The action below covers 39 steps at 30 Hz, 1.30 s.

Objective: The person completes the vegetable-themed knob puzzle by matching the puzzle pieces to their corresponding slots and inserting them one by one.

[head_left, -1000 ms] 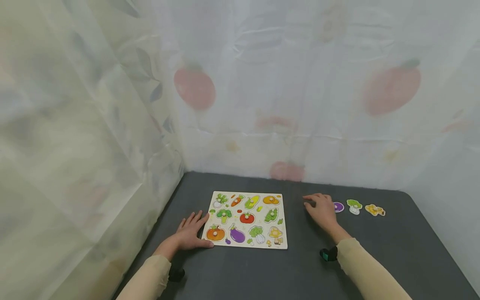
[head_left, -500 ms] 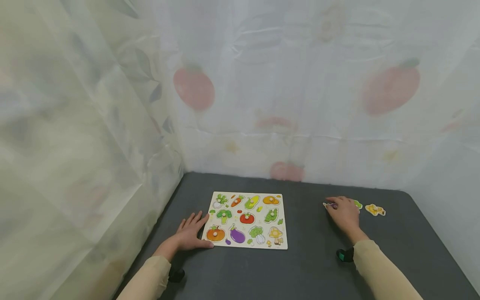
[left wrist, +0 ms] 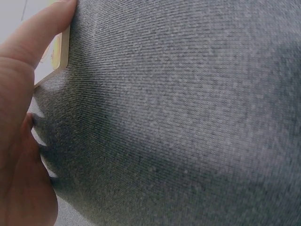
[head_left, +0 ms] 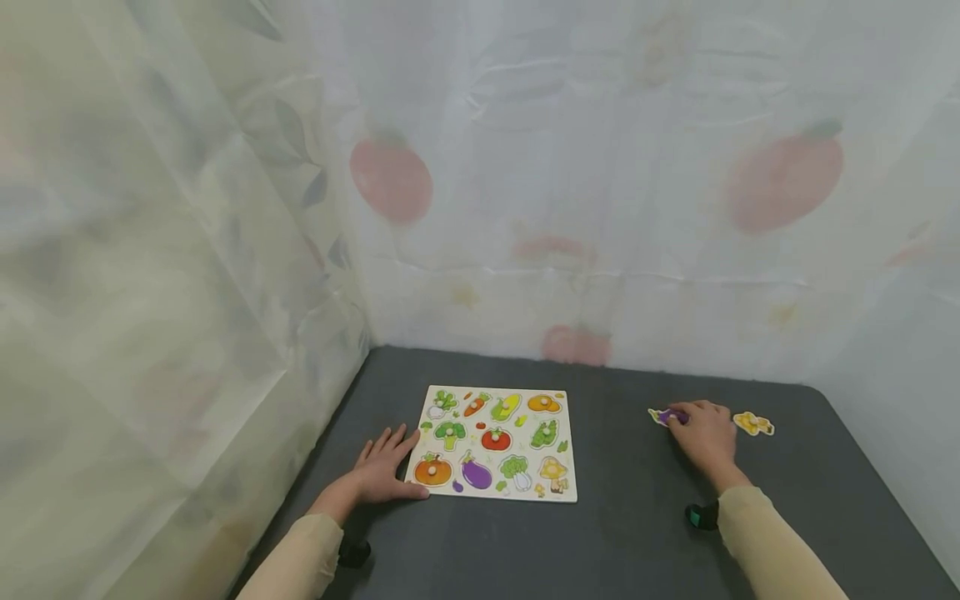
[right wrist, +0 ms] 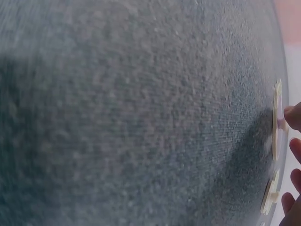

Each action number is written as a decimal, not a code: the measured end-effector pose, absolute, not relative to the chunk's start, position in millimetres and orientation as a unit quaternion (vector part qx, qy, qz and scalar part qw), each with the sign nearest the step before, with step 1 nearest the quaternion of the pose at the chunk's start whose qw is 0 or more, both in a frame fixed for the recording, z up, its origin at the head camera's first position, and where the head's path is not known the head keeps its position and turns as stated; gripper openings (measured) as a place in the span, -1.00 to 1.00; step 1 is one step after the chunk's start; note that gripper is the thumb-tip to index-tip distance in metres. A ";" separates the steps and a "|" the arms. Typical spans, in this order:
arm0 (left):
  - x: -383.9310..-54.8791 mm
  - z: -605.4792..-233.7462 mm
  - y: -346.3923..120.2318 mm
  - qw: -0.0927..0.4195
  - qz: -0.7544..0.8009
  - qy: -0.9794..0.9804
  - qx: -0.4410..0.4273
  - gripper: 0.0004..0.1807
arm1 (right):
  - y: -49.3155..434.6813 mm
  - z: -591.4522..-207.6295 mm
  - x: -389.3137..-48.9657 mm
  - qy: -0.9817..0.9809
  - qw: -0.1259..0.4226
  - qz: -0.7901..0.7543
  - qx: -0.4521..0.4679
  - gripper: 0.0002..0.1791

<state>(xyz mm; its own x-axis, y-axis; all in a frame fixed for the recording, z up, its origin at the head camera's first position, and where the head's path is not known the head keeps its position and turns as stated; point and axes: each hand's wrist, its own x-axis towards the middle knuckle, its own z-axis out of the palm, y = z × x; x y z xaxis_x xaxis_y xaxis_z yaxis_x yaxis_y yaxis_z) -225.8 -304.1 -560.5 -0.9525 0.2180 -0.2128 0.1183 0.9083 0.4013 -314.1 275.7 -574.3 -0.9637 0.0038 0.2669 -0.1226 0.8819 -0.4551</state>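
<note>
My left hand (head_left: pixel 378 471) lies with fingers spread at the left corner of a wooden vegetable puzzle board (head_left: pixel 480 496); its thumb (left wrist: pixel 47 28) rests on the board's edge in the left wrist view. My right hand (head_left: pixel 708 433) is low over the loose pieces at the right. Its thumb (head_left: pixel 677 422) overlaps the eggplant puzzle piece (head_left: pixel 662 416), whose green stem end points left. In the right wrist view, a fingertip (right wrist: pixel 290 115) is close to that piece's small knob, with the other fingers apart below. The leafy green vegetable piece is hidden under this hand in the head view.
A yellow mushroom puzzle piece (head_left: pixel 752 423) lies right of the right hand. The grey cloth-covered table (head_left: pixel 525 550) ends at a white, fruit-printed curtain (head_left: pixel 480 308) behind and a similar one (head_left: pixel 187 333) on the left.
My right hand moved right from beside the board to the loose pieces, covering the leafy green piece and exposing the eggplant's stem end. My left hand stayed on the board.
</note>
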 end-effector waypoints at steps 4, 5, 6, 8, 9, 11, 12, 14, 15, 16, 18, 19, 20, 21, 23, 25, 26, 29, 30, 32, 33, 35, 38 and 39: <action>-226.4 -562.1 -305.1 0.128 0.195 0.969 0.087 0.27 | 277.9 -572.3 -312.1 -0.963 0.122 0.239 0.025 -0.67; -226.3 -562.2 -305.2 0.128 0.194 0.969 0.087 0.27 | 278.7 -572.4 -312.1 -0.963 0.121 0.238 0.023 -0.67; -226.4 -562.3 -305.2 0.128 0.193 0.969 0.088 0.28 | 279.8 -573.1 -312.5 -0.964 0.122 0.237 0.021 -0.66; -226.1 -561.8 -304.9 0.129 0.194 0.969 0.087 0.27 | 281.7 -573.9 -313.2 -0.964 0.117 0.237 0.019 -0.64; -225.8 -561.3 -304.7 0.129 0.194 0.969 0.087 0.27 | 282.3 -574.2 -313.4 -0.964 0.115 0.237 0.018 -0.62; -225.1 -560.3 -304.1 0.130 0.195 0.968 0.087 0.27 | 283.4 -574.8 -313.7 -0.965 0.111 0.239 0.016 -0.61; -224.9 -560.1 -304.0 0.131 0.195 0.968 0.086 0.27 | 283.6 -574.9 -313.8 -0.965 0.110 0.240 0.016 -0.61; -224.5 -559.6 -303.7 0.131 0.196 0.968 0.087 0.27 | 283.7 -575.1 -314.2 -0.965 0.108 0.240 0.015 -0.61; -224.5 -559.4 -303.6 0.131 0.195 0.968 0.086 0.27 | 283.7 -575.1 -314.4 -0.964 0.108 0.241 0.015 -0.62; -224.4 -559.2 -303.5 0.131 0.195 0.968 0.087 0.27 | 283.5 -575.1 -314.6 -0.964 0.108 0.241 0.014 -0.62; -224.2 -558.9 -303.3 0.130 0.197 0.968 0.087 0.27 | 283.2 -575.2 -314.9 -0.964 0.109 0.241 0.014 -0.63; -224.1 -558.7 -303.1 0.129 0.197 0.968 0.087 0.27 | 283.2 -575.3 -315.1 -0.964 0.110 0.241 0.014 -0.63; -223.8 -558.5 -303.0 0.127 0.201 0.967 0.088 0.27 | 283.2 -575.4 -315.2 -0.964 0.110 0.241 0.014 -0.63; -223.7 -558.4 -303.0 0.126 0.203 0.967 0.090 0.28 | 283.2 -575.6 -315.4 -0.964 0.111 0.241 0.014 -0.63; -223.6 -559.1 -303.1 0.122 0.207 0.966 0.095 0.27 | 283.3 -575.9 -315.6 -0.964 0.112 0.241 0.015 -0.63; -223.4 -560.1 -303.6 0.118 0.213 0.965 0.098 0.28 | 283.8 -576.5 -315.8 -0.964 0.112 0.240 0.015 -0.64; -223.0 -560.4 -303.7 0.117 0.214 0.965 0.100 0.28 | 284.1 -576.9 -316.1 -0.965 0.111 0.239 0.014 -0.65; -223.1 -561.7 -304.1 0.116 0.213 0.965 0.100 0.28 | 284.9 -577.9 -316.5 -0.965 0.110 0.236 0.014 -0.66; -223.3 -561.6 -304.2 0.117 0.212 0.965 0.098 0.28 | 285.3 -578.2 -316.8 -0.966 0.110 0.235 0.013 -0.66; -223.6 -561.7 -304.3 0.122 0.204 0.966 0.097 0.28 | 285.7 -578.7 -317.4 -0.966 0.109 0.234 0.013 -0.66; -224.0 -561.9 -304.3 0.123 0.203 0.967 0.095 0.28 | 285.9 -578.8 -317.6 -0.966 0.109 0.234 0.013 -0.67; -224.4 -561.7 -304.3 0.127 0.199 0.967 0.093 0.28 | 286.2 -578.8 -318.3 -0.966 0.108 0.235 0.014 -0.68; -224.7 -561.3 -304.1 0.128 0.195 0.968 0.090 0.28 | 286.7 -577.8 -318.7 -0.966 0.106 0.237 0.017 -0.70; -224.8 -561.1 -303.9 0.129 0.193 0.969 0.089 0.28 | 286.8 -577.4 -318.7 -0.966 0.105 0.237 0.018 -0.71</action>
